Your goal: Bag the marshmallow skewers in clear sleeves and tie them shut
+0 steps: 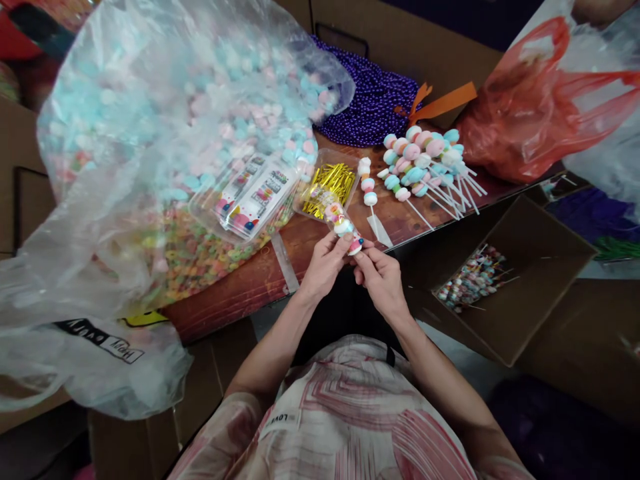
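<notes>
A marshmallow skewer in a clear printed bag is held between both my hands, just past the table's near edge. My left hand pinches it from one side. On the other side, the fingers of my right hand close on its lower end; the stick is hidden there. Just beyond lie gold twist ties in a clear tray. A single unwrapped marshmallow skewer rests to their right, beside a pile of marshmallow skewers with white sticks. Printed bags fill a clear container on the left.
A large plastic bag of pastel marshmallows covers the table's left, with colourful ring candies below. Purple bead strings and a red plastic bag stand behind. Right of my lap, an open cardboard box holds wrapped skewers.
</notes>
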`<state>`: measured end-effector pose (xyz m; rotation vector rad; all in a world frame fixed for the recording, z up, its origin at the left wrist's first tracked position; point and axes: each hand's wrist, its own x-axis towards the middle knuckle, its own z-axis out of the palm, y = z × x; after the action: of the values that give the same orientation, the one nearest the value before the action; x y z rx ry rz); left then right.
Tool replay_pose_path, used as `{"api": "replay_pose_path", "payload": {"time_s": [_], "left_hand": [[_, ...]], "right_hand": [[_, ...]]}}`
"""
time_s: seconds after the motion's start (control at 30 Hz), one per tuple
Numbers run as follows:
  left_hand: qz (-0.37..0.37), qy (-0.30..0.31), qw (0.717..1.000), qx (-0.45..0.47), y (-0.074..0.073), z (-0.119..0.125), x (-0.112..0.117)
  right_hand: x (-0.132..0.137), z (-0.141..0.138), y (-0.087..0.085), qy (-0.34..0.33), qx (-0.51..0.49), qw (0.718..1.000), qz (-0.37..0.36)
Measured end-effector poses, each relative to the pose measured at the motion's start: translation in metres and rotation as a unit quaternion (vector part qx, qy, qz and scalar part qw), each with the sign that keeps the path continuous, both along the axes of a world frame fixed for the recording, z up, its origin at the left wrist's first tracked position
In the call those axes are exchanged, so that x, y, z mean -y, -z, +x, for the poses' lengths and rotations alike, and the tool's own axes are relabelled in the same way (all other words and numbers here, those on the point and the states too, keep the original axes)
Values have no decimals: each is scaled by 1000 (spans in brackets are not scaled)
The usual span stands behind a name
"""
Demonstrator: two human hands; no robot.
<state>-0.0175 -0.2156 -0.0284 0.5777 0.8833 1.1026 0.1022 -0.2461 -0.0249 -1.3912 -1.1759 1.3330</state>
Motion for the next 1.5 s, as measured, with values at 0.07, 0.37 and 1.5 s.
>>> {"api": "replay_pose_path", "payload": {"time_s": [0.07,0.37,1.5], "left_hand": [[-2,-5,1000,8,-2,-8,-5],[-50,-90,994,26,-5,-19,-17],[54,-118,991,-33,8,-20,13]], "right_hand": [[1,3,-1,-25,43,999,16],[21,25,7,-89,155,983,39],[-3,-20,-2,-90,23,995,31]]}}
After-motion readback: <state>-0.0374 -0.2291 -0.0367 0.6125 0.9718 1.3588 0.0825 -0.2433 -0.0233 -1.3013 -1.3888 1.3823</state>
